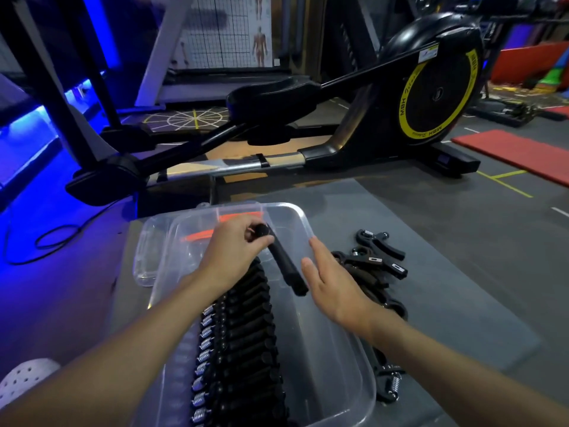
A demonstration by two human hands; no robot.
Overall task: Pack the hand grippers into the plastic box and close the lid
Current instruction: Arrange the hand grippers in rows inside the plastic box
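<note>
While the clear lid (144, 260) is lying at the far-left corner of the plastic box (338, 349), seemingly tucked partly under it, the packed row (240, 334) of hand grippers is standing on edge along the box's left side, springs facing left. The left hand (234, 248) is hovering over the far end of that row, its fingers curling round the knob end of the held gripper (286, 266), whose black handle is slanting down toward the near right inside the box. The right hand (332, 285) is hanging flat over the box's right rim, fingers straight and relaxed, gripping nothing. Further right, the loose grippers (378, 257) are lying in a pile on the grey mat (462, 288), just beside the box wall.

The grip is looking like the weak spot: pinching only the knob is leaving the long handle free to swing, so it may be landing crosswise rather than slotting against the row. A gripper lying across the others is likely to be standing proud of the rim and stopping the lid from seating. Nudging the row's end could also be tipping its neighbours over
</note>
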